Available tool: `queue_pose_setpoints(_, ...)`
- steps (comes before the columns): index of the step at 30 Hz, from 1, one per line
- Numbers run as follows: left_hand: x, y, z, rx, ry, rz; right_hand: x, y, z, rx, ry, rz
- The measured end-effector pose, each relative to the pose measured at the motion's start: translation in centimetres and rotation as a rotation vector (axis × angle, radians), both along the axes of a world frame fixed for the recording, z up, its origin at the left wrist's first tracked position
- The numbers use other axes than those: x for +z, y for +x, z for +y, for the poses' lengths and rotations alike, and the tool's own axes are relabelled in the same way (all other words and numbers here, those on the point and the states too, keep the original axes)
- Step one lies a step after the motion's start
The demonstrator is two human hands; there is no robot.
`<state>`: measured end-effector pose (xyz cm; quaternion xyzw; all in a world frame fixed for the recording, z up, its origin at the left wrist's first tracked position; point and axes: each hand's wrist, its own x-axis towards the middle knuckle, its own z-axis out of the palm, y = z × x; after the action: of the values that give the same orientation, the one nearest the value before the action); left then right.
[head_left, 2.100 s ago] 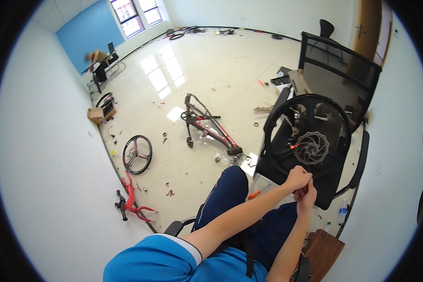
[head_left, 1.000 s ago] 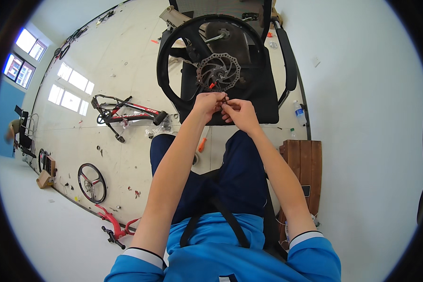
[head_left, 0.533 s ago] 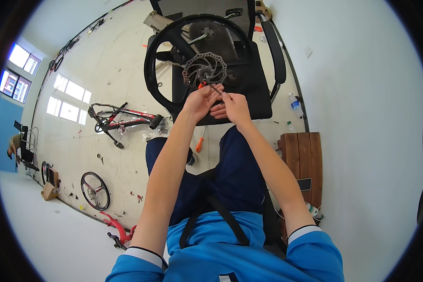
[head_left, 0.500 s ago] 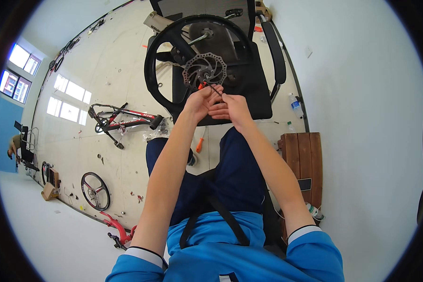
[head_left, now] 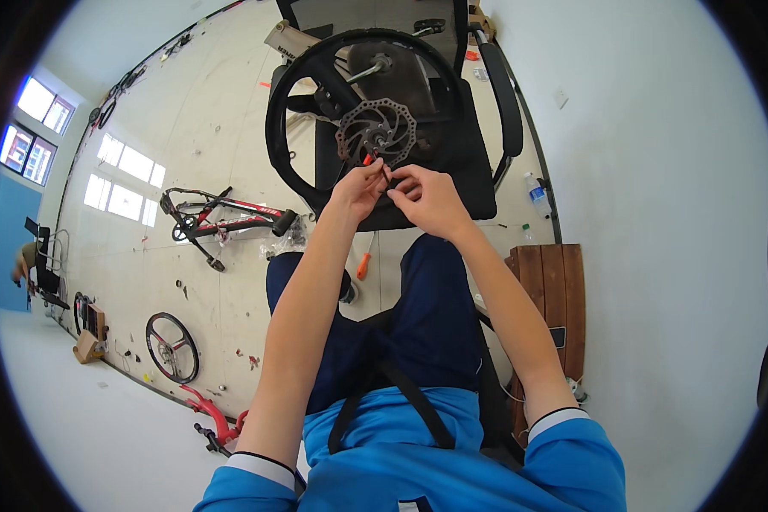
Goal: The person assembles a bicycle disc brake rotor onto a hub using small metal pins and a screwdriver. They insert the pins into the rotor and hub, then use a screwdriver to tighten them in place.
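A black bicycle wheel (head_left: 276, 111) lies on the seat of a black office chair (head_left: 478, 175), its metal brake disc (head_left: 405, 128) facing up. At the disc's near edge, my left hand (head_left: 360, 189) is closed, thumb and fingers pinching a thin dark hex key (head_left: 388, 177). My right hand (head_left: 437, 203) is closed too, its fingertips together at the key's near end, touching or almost touching the left fingers. A small red piece (head_left: 368, 160) shows by the left fingertips. Fingers hide most of the key, and whether its tip sits in a bolt cannot be seen.
A black and red bicycle frame (head_left: 239, 213) lies on the floor to the left, with a small wheel (head_left: 172, 348) and a red fork (head_left: 209, 408) nearer. An orange-handled screwdriver (head_left: 363, 265) lies below the chair. At right stand a wooden box (head_left: 544, 282) and a water bottle (head_left: 538, 196).
My right hand has turned over and curled its fingers closer to the left hand. More of the key was visible before. The view has shifted slightly.
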<state>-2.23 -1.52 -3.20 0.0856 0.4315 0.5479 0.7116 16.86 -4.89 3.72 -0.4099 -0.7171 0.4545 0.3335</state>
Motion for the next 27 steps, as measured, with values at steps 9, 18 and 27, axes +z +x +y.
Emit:
queue_pose_setpoints(9,0.4,1.2,-0.3,-0.019,0.009,0.006,-1.0,-0.6,-0.7,0.009,0.177,0.041)
queue_pose_setpoints(18,1.2,1.4,-0.2,-0.011,0.054,0.044,-1.3,-0.4,0.1,-0.048,0.016,0.130)
queue_pose_setpoints(27,1.1,1.4,0.1,-0.032,0.018,-0.048,-2.4,-0.7,0.1,-0.056,-0.822,0.834)
